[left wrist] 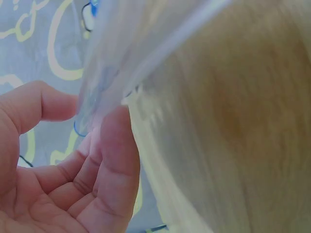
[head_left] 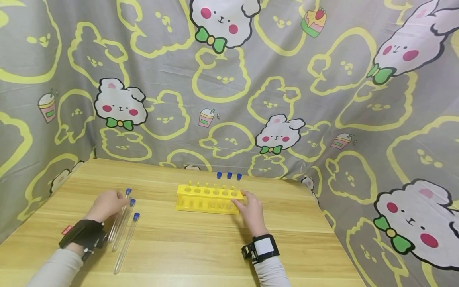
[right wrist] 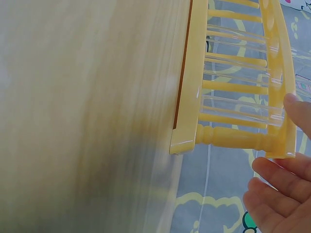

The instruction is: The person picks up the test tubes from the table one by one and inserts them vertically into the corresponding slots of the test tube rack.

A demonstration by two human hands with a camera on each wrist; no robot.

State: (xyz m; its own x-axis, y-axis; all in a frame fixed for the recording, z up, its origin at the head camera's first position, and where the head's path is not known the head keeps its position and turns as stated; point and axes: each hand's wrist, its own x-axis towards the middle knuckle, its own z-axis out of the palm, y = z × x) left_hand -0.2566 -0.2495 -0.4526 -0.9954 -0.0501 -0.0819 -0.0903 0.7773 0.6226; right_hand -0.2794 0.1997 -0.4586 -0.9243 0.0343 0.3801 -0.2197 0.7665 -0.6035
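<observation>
Left hand [head_left: 106,205] curled in pinch; right hand [head_left: 252,212] well apart, thumb [right wrist: 298,112] spread from bent fingers [right wrist: 275,194].

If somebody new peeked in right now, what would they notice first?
Probably the big white bunnies with green bows on the cloth behind the table. Next might be the bright yellow rack near the table's middle, with the right hand at its right end. Then perhaps the three blue-capped tubes on the left, with the left hand touching one.
</observation>
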